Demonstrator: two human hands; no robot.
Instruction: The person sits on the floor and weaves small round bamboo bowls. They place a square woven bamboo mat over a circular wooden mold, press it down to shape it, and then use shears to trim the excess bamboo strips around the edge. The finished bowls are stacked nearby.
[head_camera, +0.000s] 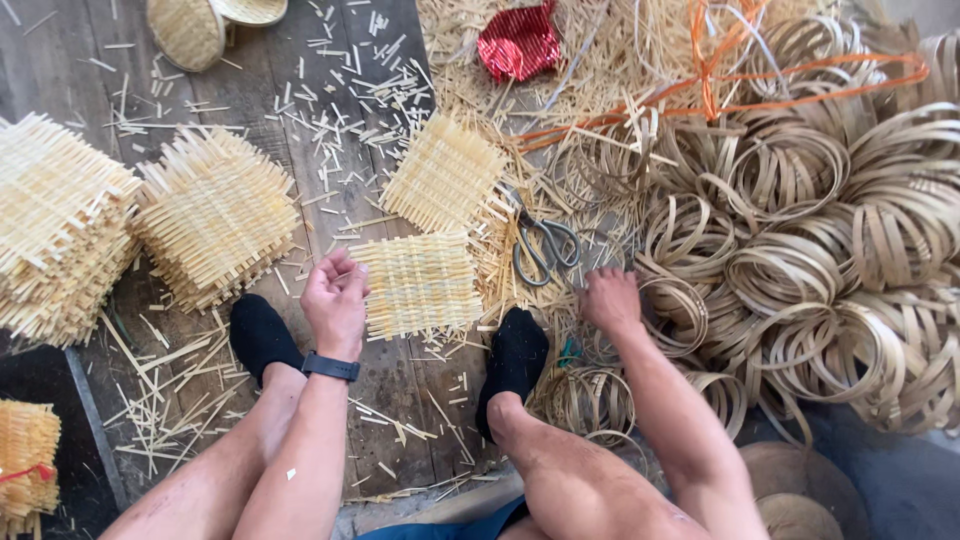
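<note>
Watching the head feed here, and the layout makes a lot of sense to me. The left hand (335, 305) hangs just above the near edge of a small woven bamboo mat (420, 285), fingers loosely curled in and not gripping anything as far as I can tell, so it looks parked beside the mat to steady or pick it up. The right hand (610, 300) is down in the tangle of thin strip hoops (790, 270), knuckles up, fingers buried in the strips, so I can't tell whether it's closed on one or just rummaging. The mat lies flat on the plank floor (250, 100) between the two black-socked feet (515, 355), right in the middle where both hands meet. A second mat (443, 172) lies just beyond it, and the scissors (545, 248) lie just right of the near mat, close to the right hand, I'd guess for trimming. Stacks of mats (215, 215) sit off to the left, well apart from the hoops, which probably keeps them from getting mixed in.
</note>
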